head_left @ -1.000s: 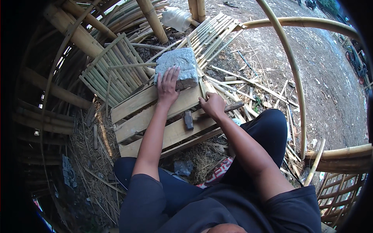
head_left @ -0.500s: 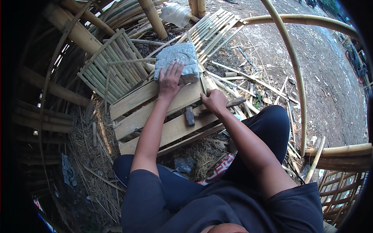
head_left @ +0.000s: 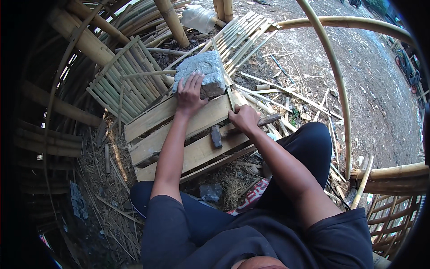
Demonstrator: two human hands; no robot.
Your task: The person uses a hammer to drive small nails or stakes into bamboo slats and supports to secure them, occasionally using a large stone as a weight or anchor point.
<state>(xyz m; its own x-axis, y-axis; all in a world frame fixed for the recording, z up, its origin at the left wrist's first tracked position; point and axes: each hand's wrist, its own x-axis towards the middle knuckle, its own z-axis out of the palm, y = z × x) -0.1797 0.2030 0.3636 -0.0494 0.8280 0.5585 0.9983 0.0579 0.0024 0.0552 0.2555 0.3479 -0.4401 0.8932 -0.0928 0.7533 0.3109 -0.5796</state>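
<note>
A rough grey stone block point(head_left: 199, 64) rests on the far edge of a low bench of wooden slats point(head_left: 161, 147). My left hand point(head_left: 191, 96) lies against its near left part, with the fingers stretched over the top and the thumb out to the side. To the right, my right hand point(head_left: 244, 118) is closed around the near end of a thin bamboo strip point(head_left: 229, 92), which runs away along the block's right side. A hammer point(head_left: 217, 136) lies on the slats, its handle passing beneath my right hand and wrist.
Slatted bamboo panels point(head_left: 130, 80) lean at the far left, and another panel point(head_left: 246, 38) lies beyond the block. Loose bamboo strips point(head_left: 309, 104) litter the ground at right. A curved bamboo pole point(head_left: 335, 71) arches there. A clear plastic container point(head_left: 198, 19) lies at the back.
My left hand has slid slightly left over the block toward its near left part. My right hand keeps its hold on the strip. The whole view has shifted a little.
</note>
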